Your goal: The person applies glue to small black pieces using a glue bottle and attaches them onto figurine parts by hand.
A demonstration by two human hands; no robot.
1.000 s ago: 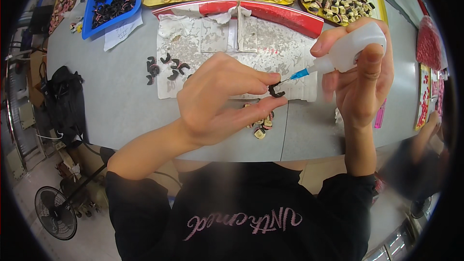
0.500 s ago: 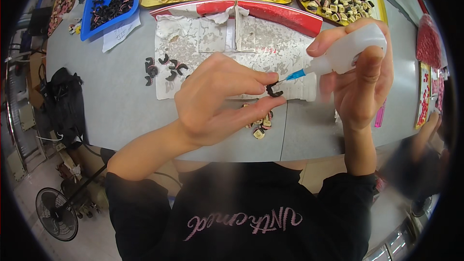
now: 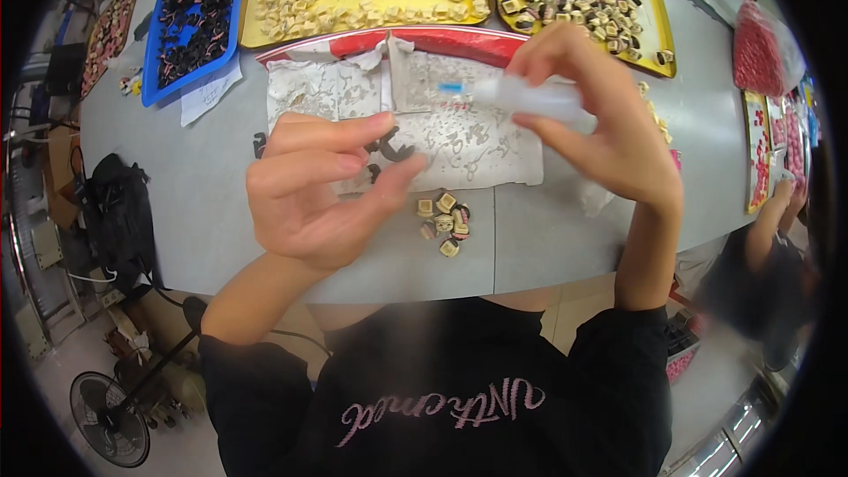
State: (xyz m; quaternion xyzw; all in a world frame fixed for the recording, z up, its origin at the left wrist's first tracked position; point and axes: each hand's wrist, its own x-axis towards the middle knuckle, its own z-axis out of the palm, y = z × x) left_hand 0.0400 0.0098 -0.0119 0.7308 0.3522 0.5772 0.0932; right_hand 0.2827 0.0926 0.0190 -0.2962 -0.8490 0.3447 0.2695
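Between the thumb and index finger of my left hand (image 3: 309, 185) is a small black curved piece (image 3: 397, 148), over the white sheet. My right hand (image 3: 609, 115) grips a translucent white squeeze bottle (image 3: 539, 100), held nearly level and blurred by motion. Its blue needle tip (image 3: 450, 87) points left, above and apart from the black piece. More black curved pieces lie on the sheet behind my left fingers, partly hidden. Close to the table's front edge sits a little heap of cream square pieces (image 3: 446, 223), some joined with black and pink parts.
The stained white sheet (image 3: 495, 159) has a red border at the back. Beyond it stand a blue tray (image 3: 148, 79) of black pieces, a yellow tray (image 3: 353, 26) of cream pieces and another yellow tray (image 3: 654, 26) of two-tone pieces. A bag of red pieces (image 3: 764, 49) and another person (image 3: 760, 256) are at right.
The needle tip has come away from the black piece, and the bottle has moved left and turned more level. My left hand has shifted left with the piece, uncovering the cream heap.
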